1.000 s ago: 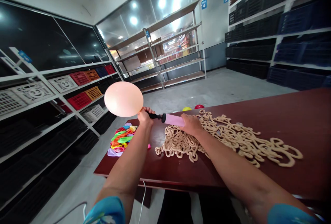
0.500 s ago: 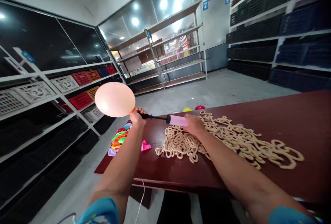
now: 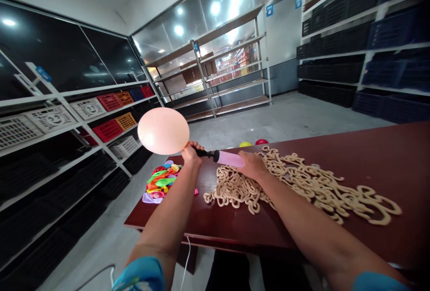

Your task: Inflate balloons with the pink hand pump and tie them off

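A peach balloon (image 3: 163, 130), inflated, sticks out to the left of my left hand (image 3: 191, 153), which is closed around the balloon's neck and the black nozzle end of a hand pump. The pump's pink barrel (image 3: 229, 158) is gripped by my right hand (image 3: 251, 165), with the black shaft pushed in short. Both hands hover over the left end of a dark red table (image 3: 386, 156). Under my right hand lies a long heap of beige chain links (image 3: 312, 185).
A pile of flat coloured balloons (image 3: 160, 181) lies at the table's left corner. A yellow and a red balloon (image 3: 252, 142) sit on the floor beyond the table. Shelving with crates lines the left, back and right walls. A white cable (image 3: 184, 264) hangs below the table edge.
The pump was pulled out long half a second ago and is now pushed back in. The balloon and my left hand swung left and then returned toward the right.
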